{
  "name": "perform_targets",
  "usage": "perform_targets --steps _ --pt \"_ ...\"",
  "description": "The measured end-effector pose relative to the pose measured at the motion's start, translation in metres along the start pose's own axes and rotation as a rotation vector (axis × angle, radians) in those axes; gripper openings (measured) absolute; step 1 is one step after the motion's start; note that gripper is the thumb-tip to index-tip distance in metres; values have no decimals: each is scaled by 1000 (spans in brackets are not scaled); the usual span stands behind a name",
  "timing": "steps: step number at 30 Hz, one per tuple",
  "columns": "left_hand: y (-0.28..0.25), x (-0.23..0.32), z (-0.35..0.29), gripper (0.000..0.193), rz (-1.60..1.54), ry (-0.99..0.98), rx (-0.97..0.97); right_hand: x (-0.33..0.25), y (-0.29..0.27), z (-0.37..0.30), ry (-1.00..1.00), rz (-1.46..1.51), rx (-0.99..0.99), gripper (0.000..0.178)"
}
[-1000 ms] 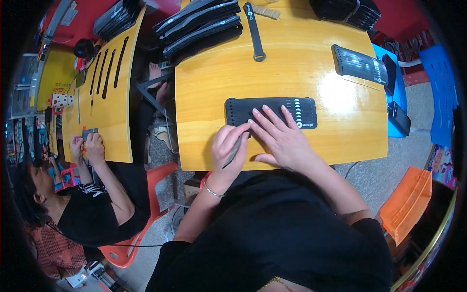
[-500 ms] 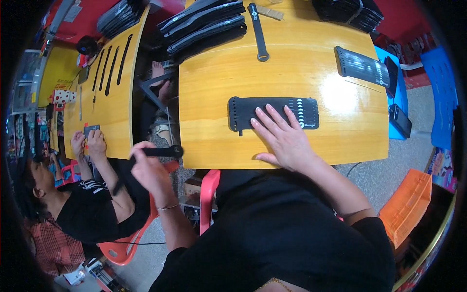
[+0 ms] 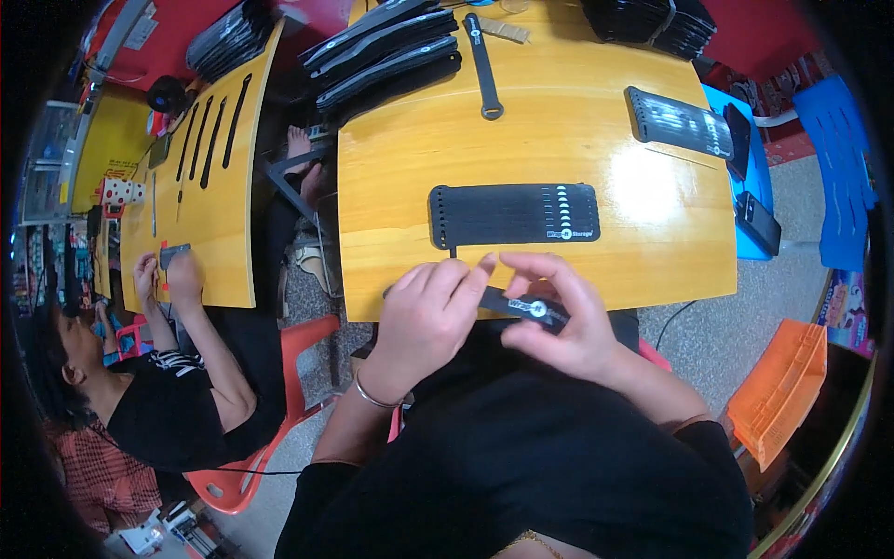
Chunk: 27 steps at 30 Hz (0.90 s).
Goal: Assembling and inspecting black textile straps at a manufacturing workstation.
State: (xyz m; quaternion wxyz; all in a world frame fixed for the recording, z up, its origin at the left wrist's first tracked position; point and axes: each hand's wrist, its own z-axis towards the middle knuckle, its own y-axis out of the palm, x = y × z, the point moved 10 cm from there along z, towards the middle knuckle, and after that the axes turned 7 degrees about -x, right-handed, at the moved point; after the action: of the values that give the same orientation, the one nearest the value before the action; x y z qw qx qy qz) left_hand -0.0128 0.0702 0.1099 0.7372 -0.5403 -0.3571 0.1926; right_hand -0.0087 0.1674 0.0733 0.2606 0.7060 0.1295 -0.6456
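Over the table's near edge, my left hand point(image 3: 424, 317) is closed around a black hook-and-loop strap point(image 3: 535, 308) with white print. My right hand point(image 3: 582, 331) curls around the strap's other end, thumb below and fingers above. Just beyond both hands, a flat set of black straps point(image 3: 503, 214) lies side by side on the yellow table point(image 3: 391, 196). Round holes run down its left end and pale marks down its right. A narrow tab hangs from its lower left corner.
Stacks of black straps point(image 3: 386, 70) stand at the far left and a bundle point(image 3: 656, 28) at the far right. A single strap point(image 3: 482, 70) and another flat set point(image 3: 684, 126) lie beyond. To the left a co-worker point(image 3: 154, 391) sits at a second table; an orange crate point(image 3: 773, 396) stands right.
My right hand has lifted off the flat set and come back to the strap. My left hand has brought that strap in from the left, so both hands meet at the table edge.
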Motion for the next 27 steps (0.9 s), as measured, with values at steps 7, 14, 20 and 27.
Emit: perform_targets --steps 7,14,20,27 --pt "23 -6 0 36 -238 -56 -290 0 -24 -18 5 -564 58 26" --pt "34 -35 -17 32 -631 -137 -346 8 -33 -24 42 -598 0 15" --pt "44 -68 -28 27 -791 -374 -275 18 -53 -27 101 -620 100 12" --pt "58 -25 -4 49 -780 -136 -271 5 -46 -21 -19 -604 54 16"
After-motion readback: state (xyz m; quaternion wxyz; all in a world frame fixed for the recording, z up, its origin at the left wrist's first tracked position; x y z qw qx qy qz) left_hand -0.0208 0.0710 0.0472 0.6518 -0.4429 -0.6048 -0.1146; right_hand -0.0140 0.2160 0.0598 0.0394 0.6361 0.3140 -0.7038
